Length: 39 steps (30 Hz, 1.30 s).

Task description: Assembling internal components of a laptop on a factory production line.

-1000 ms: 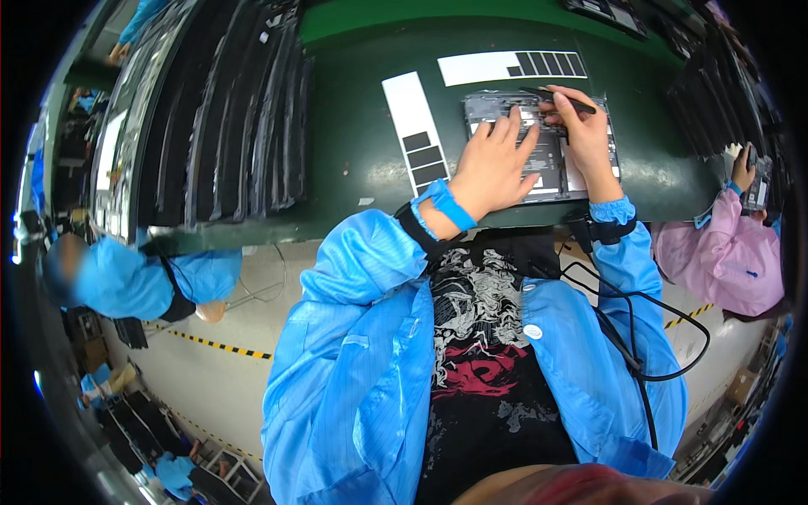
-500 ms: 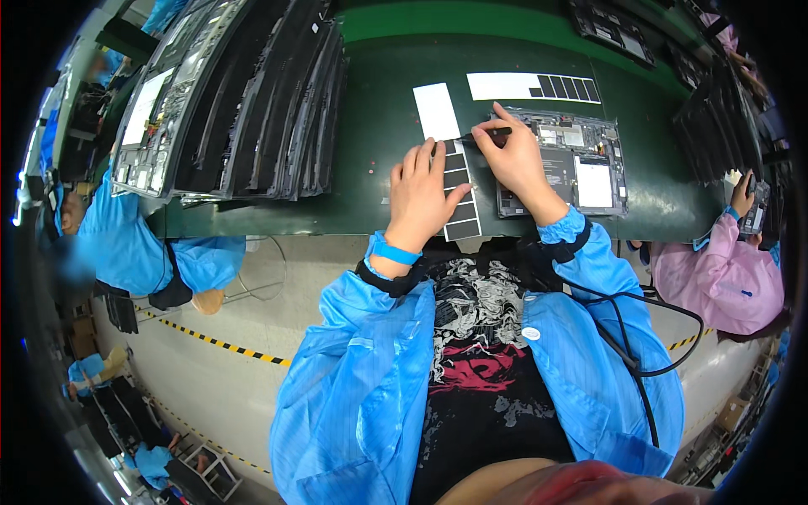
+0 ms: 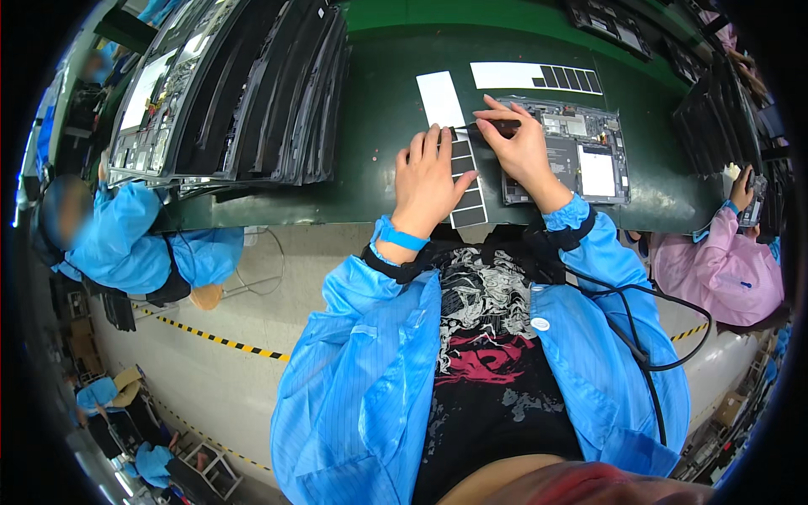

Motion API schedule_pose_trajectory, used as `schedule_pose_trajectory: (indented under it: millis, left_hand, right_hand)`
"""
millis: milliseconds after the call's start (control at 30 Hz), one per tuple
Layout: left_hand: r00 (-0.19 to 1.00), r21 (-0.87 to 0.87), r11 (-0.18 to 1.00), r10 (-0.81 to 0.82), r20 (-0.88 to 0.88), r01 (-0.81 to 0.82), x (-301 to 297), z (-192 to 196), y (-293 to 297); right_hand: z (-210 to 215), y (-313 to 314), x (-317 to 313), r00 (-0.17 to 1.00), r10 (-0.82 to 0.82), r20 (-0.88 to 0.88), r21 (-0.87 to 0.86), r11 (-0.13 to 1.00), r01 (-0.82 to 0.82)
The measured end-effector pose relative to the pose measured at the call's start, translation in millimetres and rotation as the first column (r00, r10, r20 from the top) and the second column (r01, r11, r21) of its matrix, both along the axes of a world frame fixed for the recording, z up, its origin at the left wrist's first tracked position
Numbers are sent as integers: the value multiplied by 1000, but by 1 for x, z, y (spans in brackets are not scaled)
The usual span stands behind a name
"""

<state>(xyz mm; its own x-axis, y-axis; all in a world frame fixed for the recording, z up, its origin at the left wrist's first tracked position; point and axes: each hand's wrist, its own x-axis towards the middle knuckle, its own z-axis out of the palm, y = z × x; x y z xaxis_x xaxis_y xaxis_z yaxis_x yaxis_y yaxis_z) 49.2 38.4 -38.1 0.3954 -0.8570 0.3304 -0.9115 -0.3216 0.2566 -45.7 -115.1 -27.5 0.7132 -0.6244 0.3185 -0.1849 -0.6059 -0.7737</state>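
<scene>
"Head view: where is the strip?"
"At the near edge of the tabletop, partly under the left hand, fingers extended."
"The right hand?"
"Grasps tweezers; better to peel slowly, strip pinned flat."

The wide head fisheye looks steeply down; torso close beneath; left hand and right hand farther ahead.

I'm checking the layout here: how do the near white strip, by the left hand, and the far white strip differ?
The near strip runs steeply down the picture; the far strip lies crosswise. The left hand partly covers the near strip; the far strip is uncovered. Both are white with black rectangles.
</scene>
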Motion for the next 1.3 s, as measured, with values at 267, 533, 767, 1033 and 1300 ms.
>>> schedule_pose_trajectory:
  millis: [267,533,767,1033,1300]
  left_hand:
    - [998,-14,1000,-3,64,4,3,-2,0]
    - [997,41,999,20,70,-23,0,-3,-1]
    - [996,10,1000,15,88,-15,0,-6,-3]
    - [995,-12,1000,19,93,-18,2,-9,-1]
    - [1000,89,996,23,12,-24,8,6,-6]
  right_hand:
    - [3,4,-9,964,-19,265,402,911,-92]
    - [7,0,-2,997,-71,-13,131,989,72]
    - [3,-3,-1,998,-56,10,68,996,55]
    - [8,2,2,1000,-16,-12,98,995,17]
    - [18,-10,-33,916,-67,395,520,839,-163]
